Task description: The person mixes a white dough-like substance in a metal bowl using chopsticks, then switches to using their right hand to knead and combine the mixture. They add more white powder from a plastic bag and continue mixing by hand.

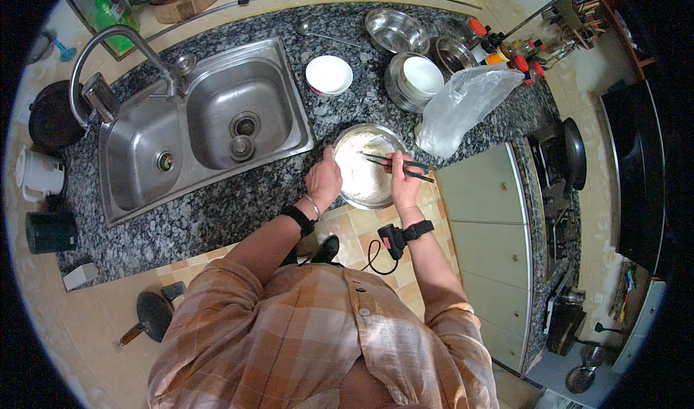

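A metal bowl [370,204] with white, flour-like stuff [359,179] in it sits at the front edge of the counter, partly over the edge. My left hand [324,178] grips the bowl's left rim, thumb up along the rim and the other fingers mostly hidden. In my right hand [405,181] is a pair of dark chopsticks [418,169], held at the bowl's right side. Their tips reach into the white stuff. Behind the bowl stands a small white bowl [329,75].
A double steel sink [238,113] with a tap [155,51] lies to the left. Right of the bowl is a clear plastic bag [466,109]. Beyond it stand stacked bowls [410,84], a steel basin [396,30], a ladle [325,35] and several red-capped bottles [499,51].
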{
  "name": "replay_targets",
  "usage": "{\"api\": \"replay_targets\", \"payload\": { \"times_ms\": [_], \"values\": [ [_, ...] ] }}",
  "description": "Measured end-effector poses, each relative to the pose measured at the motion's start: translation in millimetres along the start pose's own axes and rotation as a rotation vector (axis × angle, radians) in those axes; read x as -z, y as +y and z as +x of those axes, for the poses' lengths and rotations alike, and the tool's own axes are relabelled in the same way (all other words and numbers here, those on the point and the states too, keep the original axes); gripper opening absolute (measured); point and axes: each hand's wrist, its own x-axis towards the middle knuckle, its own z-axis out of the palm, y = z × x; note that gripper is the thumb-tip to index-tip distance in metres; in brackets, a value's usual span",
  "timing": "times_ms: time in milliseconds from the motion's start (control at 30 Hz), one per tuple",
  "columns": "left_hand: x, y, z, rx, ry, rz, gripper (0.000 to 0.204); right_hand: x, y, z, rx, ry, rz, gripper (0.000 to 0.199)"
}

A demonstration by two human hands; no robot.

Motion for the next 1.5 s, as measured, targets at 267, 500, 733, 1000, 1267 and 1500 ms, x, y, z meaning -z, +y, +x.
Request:
{"api": "replay_targets", "payload": {
  "times_ms": [267,500,733,1000,1267,1500],
  "values": [
    [-0.7,5.5,-0.9,0.055,0.004,0.032,0.038,34.5,-44.3,-27.0,0.108,-0.303,-0.327,0.02],
    [-2.7,5.9,-1.3,0.062,-0.004,0.049,0.038,50.5,-74.1,-47.9,0.329,-0.465,-0.406,0.016],
    [-0.2,6.9,-2.1,0.081,-0.009,0.035,0.039,18.1,-39.6,-40.8,0.653,-0.466,-0.578,0.007],
    [-1.3,6.0,-1.0,0.065,0.004,0.034,0.039,6.8,-25.2,-17.9,0.543,-0.009,-0.493,0.018],
    [-3.3,4.3,-0.5,0.019,0.058,0.018,0.039,-3.5,-19.7,-54.2,0.176,-0.186,-0.318,0.027],
    [-0.7,8.2,-2.4,0.069,0.006,0.042,0.04,50.3,-60.2,-43.9,0.205,-0.362,-0.476,0.021]
  ]
}}
